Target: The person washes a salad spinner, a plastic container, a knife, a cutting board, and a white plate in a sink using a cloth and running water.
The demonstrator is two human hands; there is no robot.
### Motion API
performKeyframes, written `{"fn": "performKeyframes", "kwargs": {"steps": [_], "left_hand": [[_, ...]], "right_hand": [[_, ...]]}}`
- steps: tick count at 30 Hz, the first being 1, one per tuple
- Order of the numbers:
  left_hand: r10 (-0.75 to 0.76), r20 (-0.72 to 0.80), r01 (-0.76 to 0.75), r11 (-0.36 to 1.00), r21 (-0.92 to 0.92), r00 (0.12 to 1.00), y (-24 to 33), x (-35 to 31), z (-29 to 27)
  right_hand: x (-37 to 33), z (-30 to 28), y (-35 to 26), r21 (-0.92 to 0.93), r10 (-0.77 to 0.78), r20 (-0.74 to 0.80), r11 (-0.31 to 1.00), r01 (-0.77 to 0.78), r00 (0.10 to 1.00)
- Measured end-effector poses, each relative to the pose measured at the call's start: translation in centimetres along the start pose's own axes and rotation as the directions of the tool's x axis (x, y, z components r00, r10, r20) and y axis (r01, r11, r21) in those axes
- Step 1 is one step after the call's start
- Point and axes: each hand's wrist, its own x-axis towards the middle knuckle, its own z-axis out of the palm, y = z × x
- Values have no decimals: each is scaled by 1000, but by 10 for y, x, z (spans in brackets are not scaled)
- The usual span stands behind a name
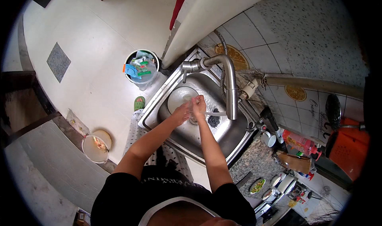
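Observation:
Both my hands are together inside the stainless steel sink point(234, 140). My left hand point(181, 114) has its fingers stretched toward the other hand. My right hand point(199, 106) is closed beside it, fingers curled; whether it holds anything is hidden. A thin stream of water runs from the metal tap point(231, 90) toward my right wrist, and water glistens around the fingers. Just beyond my hands, a round whitish plate point(180, 97) lies in the basin, partly covered by them. Right of my right wrist, a dark scrubbing pad point(214, 118) rests on the sink bottom.
Left of the sink stands a bin point(142, 75) with a bag and wrappers. Another bucket point(95, 148) sits on the floor farther left. On the right, the granite counter point(248, 161) holds a white cup point(268, 139), a knife point(244, 180) and a dish of food point(258, 186).

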Motion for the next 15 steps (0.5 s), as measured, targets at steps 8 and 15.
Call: {"fn": "performKeyframes", "kwargs": {"steps": [8,15], "left_hand": [[140,-6,-135,964,231,990,16,-6,-18],[160,233,-189,976,110,959,108,-66,25]], "right_hand": [[-18,-18,21,207,202,92,954,-217,975],[-49,-23,26,141,15,-87,990,-2,996]]}}
